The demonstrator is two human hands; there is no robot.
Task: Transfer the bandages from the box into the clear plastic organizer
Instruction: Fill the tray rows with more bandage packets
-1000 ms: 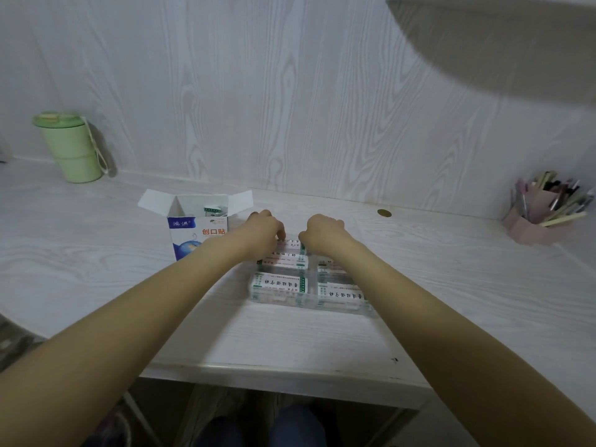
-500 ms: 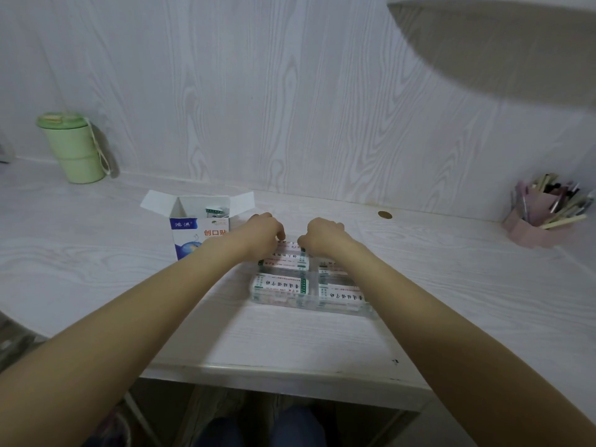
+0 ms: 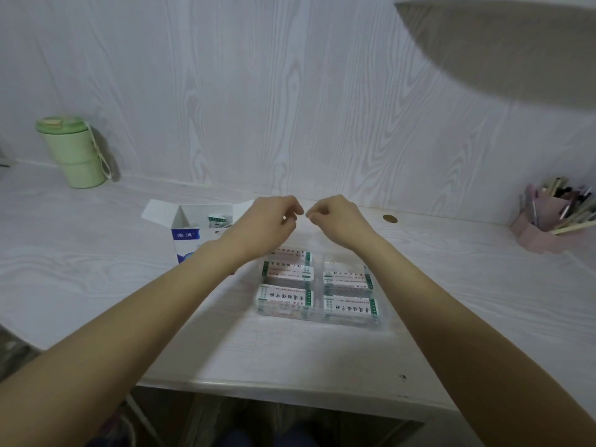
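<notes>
Lifting clear of the clear plastic organizer (image 3: 317,287), both hands now hang above its far edge, where half a second earlier they were pressed down on the back-left compartment. The left hand (image 3: 264,225) and the right hand (image 3: 338,221) sit close together, fingertips nearly meeting, fingers loosely curled; nothing shows between them, so both look empty, though the inner sides of the fingers are turned away and a thin strip pinched there could not be ruled out.

The bandages (image 3: 285,298) lie in stacks across the compartments: three stacks down the left column, two visible in the right column, with the back-right compartment looking bare or nearly so, its contents hard to make out through the plastic. The stack the hands were working on stays where it was set.

The box (image 3: 193,233) stands open just left of the organizer, partly behind the left forearm, flaps spread, and a few wrapped bandages (image 3: 217,221) peek out of its top. That suggests the last placement is finished and the task is well along but not done; the likely next step is reaching back into the box for what remains, probably for the back-right compartment.
</notes>
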